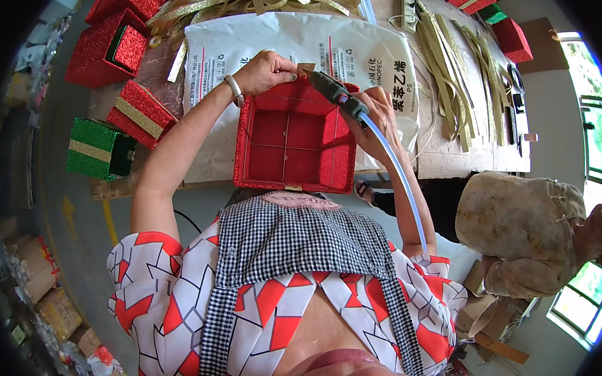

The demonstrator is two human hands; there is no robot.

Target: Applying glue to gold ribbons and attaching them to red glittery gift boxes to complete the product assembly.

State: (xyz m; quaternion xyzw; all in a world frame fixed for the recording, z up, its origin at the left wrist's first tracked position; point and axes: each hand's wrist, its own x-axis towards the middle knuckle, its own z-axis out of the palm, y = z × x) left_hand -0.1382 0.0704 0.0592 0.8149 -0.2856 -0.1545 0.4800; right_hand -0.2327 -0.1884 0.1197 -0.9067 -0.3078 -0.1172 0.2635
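Note:
An open red glitter box (294,144) lies on the table in front of me, its hollow facing up. My left hand (269,71) pinches a small gold strip at the box's far rim. My right hand (380,114) grips a dark glue gun (336,92) with a long translucent glue stick (400,179) trailing back toward me. The gun's nozzle points at the far rim, close to my left fingers.
A white plastic sack (274,47) covers the table under the box. Red glitter boxes (118,39) and a green one (99,150) sit at left. Gold ribbon strips (450,66) lie at the back and right. Another person (523,234) sits at right.

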